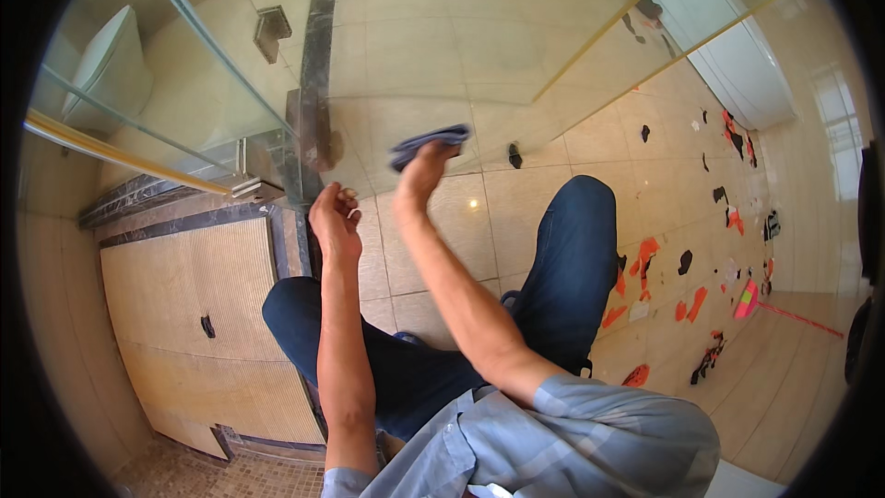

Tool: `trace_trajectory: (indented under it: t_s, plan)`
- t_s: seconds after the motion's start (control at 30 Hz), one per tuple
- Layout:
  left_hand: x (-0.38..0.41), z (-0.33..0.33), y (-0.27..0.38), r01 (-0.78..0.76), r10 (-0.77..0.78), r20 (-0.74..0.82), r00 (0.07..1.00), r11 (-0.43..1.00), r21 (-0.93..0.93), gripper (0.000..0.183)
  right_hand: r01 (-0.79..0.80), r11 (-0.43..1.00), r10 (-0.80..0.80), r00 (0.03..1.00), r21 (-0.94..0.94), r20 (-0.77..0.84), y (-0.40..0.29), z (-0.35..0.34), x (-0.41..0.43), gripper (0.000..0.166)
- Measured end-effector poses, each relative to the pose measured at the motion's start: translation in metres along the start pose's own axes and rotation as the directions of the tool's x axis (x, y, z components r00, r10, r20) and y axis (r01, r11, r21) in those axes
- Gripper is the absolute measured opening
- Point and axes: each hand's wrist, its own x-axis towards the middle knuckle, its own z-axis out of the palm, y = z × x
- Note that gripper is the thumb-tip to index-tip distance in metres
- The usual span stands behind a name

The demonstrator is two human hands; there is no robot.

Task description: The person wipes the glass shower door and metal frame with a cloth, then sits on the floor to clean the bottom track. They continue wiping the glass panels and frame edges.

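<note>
My right hand [423, 173] holds a folded dark blue-grey cloth [430, 145] against or close to a clear glass panel [415, 62]; hand and cloth are blurred. My left hand [337, 221] is lower and to the left, its fingers curled near the panel's lower left part. A small yellowish round thing [350, 193] shows at its fingertips; whether it is gripped is unclear. My bent knees in dark blue jeans [577, 249] are spread to either side of my forearms.
Fixed glass with a metal hinge [257, 188] stands at left, a toilet [110, 72] behind it. Ribbed cardboard [200, 290] covers floor there. Black and orange scraps [646, 256] litter the tiles at right, near a pink broom [748, 301] and a white bathtub [733, 48].
</note>
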Motion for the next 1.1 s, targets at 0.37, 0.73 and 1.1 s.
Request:
trace_trajectory:
  t_s: [0.37, 0.73, 1.1]
  plan:
    - [-0.037, 0.023, -0.031, 0.023, -0.113, 0.214, 0.97, 0.923, 0.384, 0.016, -0.342, 0.781, 0.381, 0.924, 0.523, 0.035, 0.096, -0.074, 0.17, 0.061]
    - [-0.031, 0.029, -0.043, 0.025, -0.089, 0.145, 0.985, 0.919, 0.393, 0.017, -0.748, 0.448, 0.659, 0.646, 0.489, 0.385, 0.111, -0.045, 0.083, 0.058]
    - [-0.039, 0.065, -0.077, 0.021, -0.19, 0.257, 0.948, 0.838, 0.545, 0.023, -0.639, 0.577, 0.604, 0.753, 0.508, 0.262, 0.077, -0.14, 0.261, 0.056]
